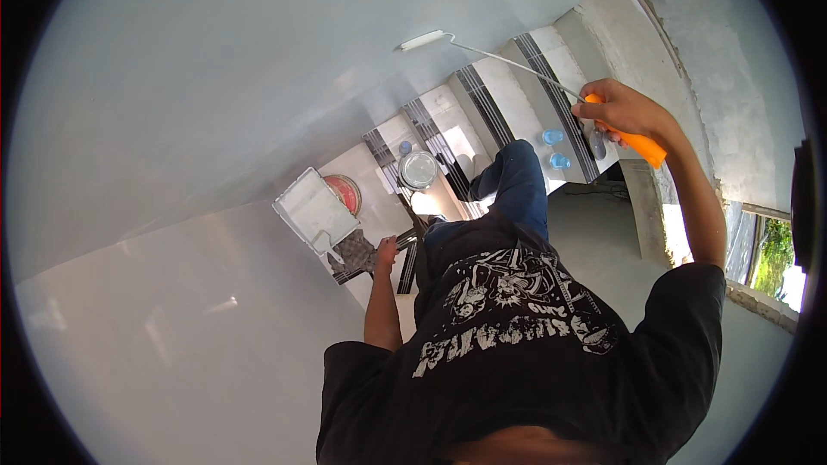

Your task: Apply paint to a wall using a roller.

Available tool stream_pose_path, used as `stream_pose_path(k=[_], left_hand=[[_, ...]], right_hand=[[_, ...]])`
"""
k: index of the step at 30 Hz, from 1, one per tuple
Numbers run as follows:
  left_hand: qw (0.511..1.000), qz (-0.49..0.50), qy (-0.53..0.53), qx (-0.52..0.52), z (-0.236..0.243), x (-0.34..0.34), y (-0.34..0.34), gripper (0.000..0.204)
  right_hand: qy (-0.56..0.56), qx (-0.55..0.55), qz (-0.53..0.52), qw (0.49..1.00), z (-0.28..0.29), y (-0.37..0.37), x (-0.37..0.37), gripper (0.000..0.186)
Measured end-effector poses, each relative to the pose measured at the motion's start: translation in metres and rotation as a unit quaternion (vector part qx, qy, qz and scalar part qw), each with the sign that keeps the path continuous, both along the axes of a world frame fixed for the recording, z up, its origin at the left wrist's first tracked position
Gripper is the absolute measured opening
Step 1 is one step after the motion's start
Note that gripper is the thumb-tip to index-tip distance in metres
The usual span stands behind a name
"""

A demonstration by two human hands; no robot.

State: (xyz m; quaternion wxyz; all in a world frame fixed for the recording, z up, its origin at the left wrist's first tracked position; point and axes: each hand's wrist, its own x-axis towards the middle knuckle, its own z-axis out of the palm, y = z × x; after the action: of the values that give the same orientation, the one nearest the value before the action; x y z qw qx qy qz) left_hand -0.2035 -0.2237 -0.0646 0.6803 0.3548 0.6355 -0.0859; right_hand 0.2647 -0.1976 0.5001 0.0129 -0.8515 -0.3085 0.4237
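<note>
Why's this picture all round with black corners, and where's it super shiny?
Head view: the wide fisheye lens likely makes the round frame and bent edges; head view: glare spots the lower-left wall, sunlight patches brighten the tiled staircase, and the window opening is partly washed out; head view: the white roller cover looks fairly clear.

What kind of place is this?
It looks like a stairwell, maybe in a building still being finished: there are steps with dark striped edges, a paint roller in the person's right hand, and a white paint tray.
</note>
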Motion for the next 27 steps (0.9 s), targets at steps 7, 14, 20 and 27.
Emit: stream_pose_path(k=[7, 14, 20, 27], left_hand=[[0.998, 0.011, 0.039, -0.042, 0.005, -0.01, -0.012, 0.056], [0.994, -0.077, 0.017, -0.069, -0.005, -0.003, -0.023, 0.055], [0.999, -0.034, -0.012, 0.009, 0.001, 0.01, 0.004, 0.047], [0.999, 0.019, 0.03, -0.015, -0.006, -0.01, -0.008, 0.049]], right_hand=[[-0.144, 0.126, -0.129, 0.973, 0.135, -0.083, -0.034, 0.035], [0.019, 0.006, -0.043, 0.999, 0.047, -0.021, -0.039, 0.038], [0.07, 0.003, -0.011, 0.997, -0.032, 0.003, -0.026, 0.046], [-0.057, 0.127, -0.115, 0.984, 0.12, -0.074, -0.054, 0.027]])
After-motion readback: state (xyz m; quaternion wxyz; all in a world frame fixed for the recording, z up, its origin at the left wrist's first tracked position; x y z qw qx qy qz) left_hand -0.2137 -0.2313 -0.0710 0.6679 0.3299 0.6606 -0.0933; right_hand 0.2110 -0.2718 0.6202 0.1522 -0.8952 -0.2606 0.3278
